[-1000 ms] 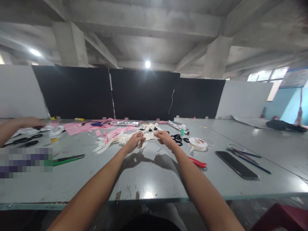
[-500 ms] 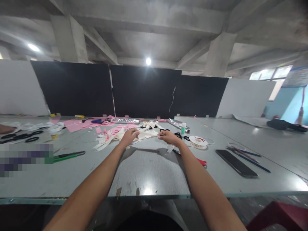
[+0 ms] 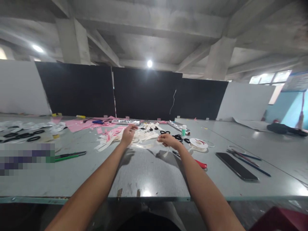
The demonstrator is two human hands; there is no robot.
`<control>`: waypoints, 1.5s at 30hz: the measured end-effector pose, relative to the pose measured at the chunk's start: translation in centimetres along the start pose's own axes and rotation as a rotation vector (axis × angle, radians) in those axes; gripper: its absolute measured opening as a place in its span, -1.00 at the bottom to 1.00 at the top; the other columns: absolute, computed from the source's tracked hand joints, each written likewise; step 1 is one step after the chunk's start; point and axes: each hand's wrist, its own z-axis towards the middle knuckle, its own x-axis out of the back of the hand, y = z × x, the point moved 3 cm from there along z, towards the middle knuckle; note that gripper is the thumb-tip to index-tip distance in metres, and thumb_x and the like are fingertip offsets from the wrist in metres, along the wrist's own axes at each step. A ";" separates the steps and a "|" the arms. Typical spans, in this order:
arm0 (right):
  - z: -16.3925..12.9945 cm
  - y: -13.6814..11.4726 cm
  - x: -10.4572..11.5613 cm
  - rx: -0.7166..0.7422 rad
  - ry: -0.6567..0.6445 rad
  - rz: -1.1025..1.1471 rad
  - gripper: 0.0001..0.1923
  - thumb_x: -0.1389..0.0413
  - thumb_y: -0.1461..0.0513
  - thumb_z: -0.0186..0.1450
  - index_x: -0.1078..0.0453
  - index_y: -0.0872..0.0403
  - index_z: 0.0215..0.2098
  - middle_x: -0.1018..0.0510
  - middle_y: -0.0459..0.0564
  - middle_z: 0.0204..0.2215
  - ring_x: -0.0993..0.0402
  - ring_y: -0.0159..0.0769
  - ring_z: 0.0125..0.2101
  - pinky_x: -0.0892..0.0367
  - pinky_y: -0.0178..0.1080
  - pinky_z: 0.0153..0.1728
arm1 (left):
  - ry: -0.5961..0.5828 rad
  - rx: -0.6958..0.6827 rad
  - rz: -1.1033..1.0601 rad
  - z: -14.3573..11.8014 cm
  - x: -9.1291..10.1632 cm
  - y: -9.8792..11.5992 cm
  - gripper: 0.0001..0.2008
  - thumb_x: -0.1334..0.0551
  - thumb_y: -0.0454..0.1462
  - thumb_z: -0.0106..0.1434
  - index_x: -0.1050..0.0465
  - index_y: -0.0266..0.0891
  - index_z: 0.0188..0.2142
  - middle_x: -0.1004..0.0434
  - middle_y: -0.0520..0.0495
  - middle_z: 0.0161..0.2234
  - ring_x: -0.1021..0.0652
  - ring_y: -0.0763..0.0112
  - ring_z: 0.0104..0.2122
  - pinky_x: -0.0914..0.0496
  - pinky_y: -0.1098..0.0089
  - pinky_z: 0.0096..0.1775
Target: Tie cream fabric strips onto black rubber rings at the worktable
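My right hand [image 3: 167, 141] is closed, thumb and fingers pinched on a cream printed ribbon [image 3: 144, 146]. The ribbon stretches leftward, low over the table, and a short tail dangles below the hand. My left hand [image 3: 129, 134] is raised at the left end of that ribbon, its fingers apart and nothing visible in them. Behind both hands lies a pile of cream ribbon strips [image 3: 144, 136], with pink scraps [image 3: 115, 131] to its left. A ribbon spool [image 3: 198, 143] lies right of my right hand. A red-handled tool [image 3: 201, 164] is partly hidden by my right forearm.
Black rings [image 3: 178, 138] and a glue stick [image 3: 183, 130] stand near the spool. A phone [image 3: 237, 166] and thin pens [image 3: 252, 163] lie to the right. A green-edged cutter [image 3: 69, 156] and black scissors [image 3: 24, 136] are at left. Foil-wrapped pieces [image 3: 127, 122] lie behind.
My left hand has let go of the ribbon and lifted slightly with its fingers opened. The ribbon now droops nearer the table from my right hand, which stays pinched.
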 end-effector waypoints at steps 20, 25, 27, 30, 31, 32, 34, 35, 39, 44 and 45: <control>-0.5 -2.7 -1.7 0.148 -0.103 0.774 -0.72 -0.16 0.07 0.20 -0.35 0.14 -0.45 -0.44 -0.09 -0.52 -0.34 -0.47 -0.54 -0.21 -0.44 -0.62 | -0.474 0.509 -0.843 -2.3 -5.0 2.3 -0.68 -0.27 -0.15 0.14 -0.19 -0.27 -0.55 -0.17 0.12 -0.64 -0.09 0.71 -0.74 0.04 0.57 -0.67; -0.1 -3.6 -2.2 0.246 -0.004 1.049 -0.82 -0.10 0.13 0.25 -0.38 0.06 -0.26 -0.48 -0.10 -0.42 -0.43 -0.38 -0.34 -0.34 -0.44 -0.56 | -0.421 0.638 -1.152 -1.9 -4.4 2.1 -0.76 -0.21 -0.26 0.17 -0.23 -0.29 -0.56 -0.24 0.09 -0.61 -0.17 0.66 -0.72 -0.08 0.57 -0.69; 0.0 -3.8 -2.8 0.250 -0.016 1.112 -0.84 -0.09 0.14 0.25 -0.38 0.05 -0.25 -0.48 -0.11 -0.40 -0.41 -0.42 -0.41 -0.29 -0.46 -0.64 | -0.361 0.698 -1.231 -1.9 -4.3 2.0 -0.83 -0.18 -0.27 0.19 -0.34 -0.31 -0.49 -0.39 0.00 -0.53 -0.35 0.58 -0.64 -0.25 0.53 -0.61; 0.1 -3.9 -3.6 0.231 -0.034 1.156 -0.85 -0.13 0.14 0.23 -0.37 0.06 -0.31 -0.48 -0.14 -0.40 -0.25 -0.53 -0.60 -0.13 -0.51 -0.77 | -0.250 0.721 -1.373 -2.0 -4.3 2.4 -0.81 -0.14 -0.24 0.24 -0.42 -0.30 -0.44 -0.54 -0.11 -0.34 -0.54 0.37 -0.34 -0.44 0.36 -0.31; 0.1 -3.8 -3.9 0.217 -0.033 1.154 -0.84 -0.15 0.14 0.21 -0.36 0.07 -0.32 -0.47 -0.15 -0.42 -0.16 -0.56 -0.66 -0.06 -0.52 -0.79 | -0.221 0.705 -1.427 -2.0 -4.3 2.6 -0.79 -0.14 -0.24 0.24 -0.42 -0.29 -0.47 -0.55 -0.12 -0.30 -0.55 0.32 -0.26 -0.44 0.30 -0.22; 0.2 -3.8 -4.1 0.202 -0.032 1.141 -0.82 -0.16 0.13 0.20 -0.35 0.08 -0.34 -0.45 -0.16 -0.44 -0.07 -0.59 -0.69 0.00 -0.53 -0.81 | -0.194 0.689 -1.477 -2.0 -4.3 2.8 -0.77 -0.14 -0.24 0.24 -0.41 -0.27 -0.51 -0.56 -0.11 -0.29 -0.54 0.29 -0.21 -0.43 0.25 -0.16; 0.3 -3.7 -4.5 0.178 -0.024 1.101 -0.78 -0.19 0.11 0.17 -0.33 0.09 -0.36 -0.42 -0.19 -0.48 0.06 -0.61 -0.73 0.09 -0.53 -0.82 | -0.142 0.683 -1.531 -2.1 -4.4 3.1 -0.74 -0.17 -0.25 0.23 -0.37 -0.27 -0.58 -0.56 -0.08 -0.34 -0.55 0.27 -0.20 -0.41 0.22 -0.10; 0.3 -3.7 -4.6 0.170 -0.021 1.079 -0.76 -0.20 0.09 0.17 -0.33 0.09 -0.36 -0.40 -0.19 -0.50 0.10 -0.62 -0.73 0.12 -0.53 -0.82 | -0.123 0.689 -1.537 -2.1 -4.5 3.1 -0.74 -0.18 -0.26 0.22 -0.36 -0.27 -0.59 -0.55 -0.07 -0.39 -0.55 0.28 -0.23 -0.41 0.22 -0.09; 0.2 -4.1 -4.8 0.180 -0.009 1.015 -0.74 -0.21 0.10 0.16 -0.34 0.07 -0.29 -0.36 -0.21 -0.50 0.15 -0.63 -0.73 0.17 -0.52 -0.81 | -0.132 0.693 -1.524 -2.2 -4.6 3.2 -0.75 -0.20 -0.25 0.21 -0.33 -0.28 -0.58 -0.42 0.03 -0.57 -0.53 0.41 -0.43 -0.42 0.27 -0.11; 0.2 -4.1 -4.6 0.203 0.039 0.911 -0.71 -0.24 0.10 0.13 -0.37 0.08 -0.25 -0.32 -0.21 -0.50 0.17 -0.65 -0.73 0.23 -0.50 -0.80 | -0.148 0.670 -1.481 -2.2 -4.5 3.1 -0.74 -0.20 -0.20 0.22 -0.31 -0.28 -0.54 -0.36 0.05 -0.56 -0.49 0.45 -0.46 -0.44 0.33 -0.21; 0.2 -4.0 -4.6 0.204 0.057 0.889 -0.70 -0.24 0.09 0.12 -0.38 0.08 -0.26 -0.32 -0.21 -0.50 0.17 -0.65 -0.73 0.24 -0.50 -0.80 | -0.151 0.676 -1.457 -2.3 -4.6 3.1 -0.73 -0.20 -0.19 0.22 -0.30 -0.28 -0.55 -0.34 0.06 -0.56 -0.48 0.47 -0.48 -0.44 0.34 -0.22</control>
